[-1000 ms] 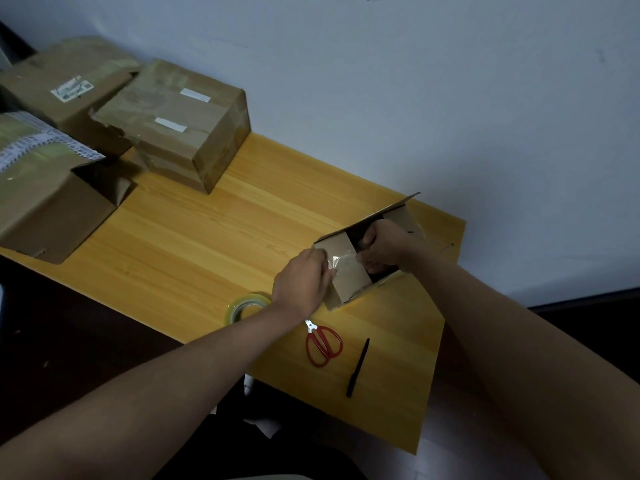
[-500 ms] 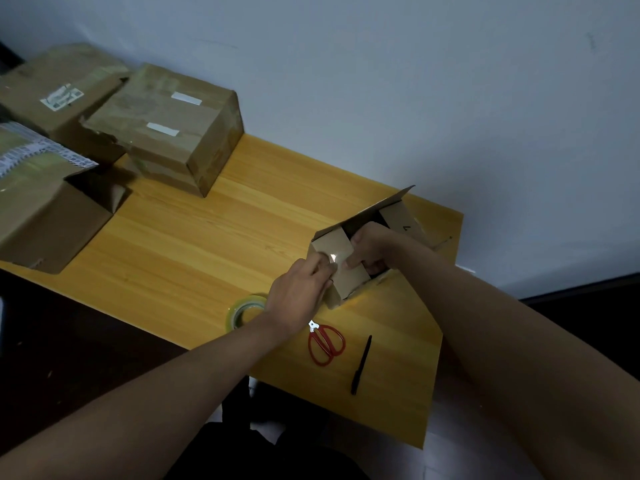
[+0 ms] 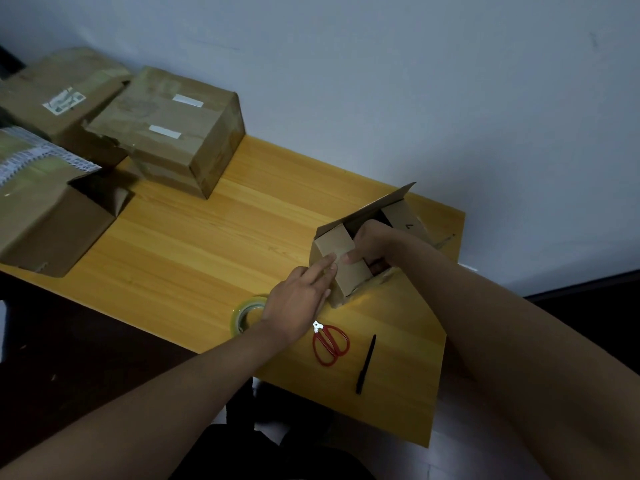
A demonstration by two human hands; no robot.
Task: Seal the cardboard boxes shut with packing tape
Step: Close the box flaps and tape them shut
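At the far left of the pale yellow wooden table (image 3: 194, 237) sits an open brown cardboard box (image 3: 52, 220) with a strip of white printed tape across its raised flap. Behind it, against the grey-white wall (image 3: 415, 81), lies a flatter brown carton with a white shipping label (image 3: 59, 95), and just beside that stands a closed brown cardboard box with two short white strips on its top (image 3: 173, 133) — its upper face looks glossy with tape.

Near the front edge lies a roll of clear packing tape (image 3: 247, 315), flat on the table and partly hidden behind the left wrist. The left hand (image 3: 299, 299) reaches forward with its fingers straight and close together, the fingertips (image 3: 329, 265) pressing flat on the near flap of the small brown cardboard box (image 3: 346, 268). That box stands toward the right end of the table, near the wall, with its far flap raised and its inside dark.

Just in front of the box lie a pair of red-handled scissors (image 3: 330, 344), and to their right a black pen (image 3: 366, 363), apart from them.

The right hand (image 3: 372, 247) comes in from the right — its fingers curl over the box's edge into the opening while the thumb presses on the same near flap, close to the left fingertips, gripping the box.
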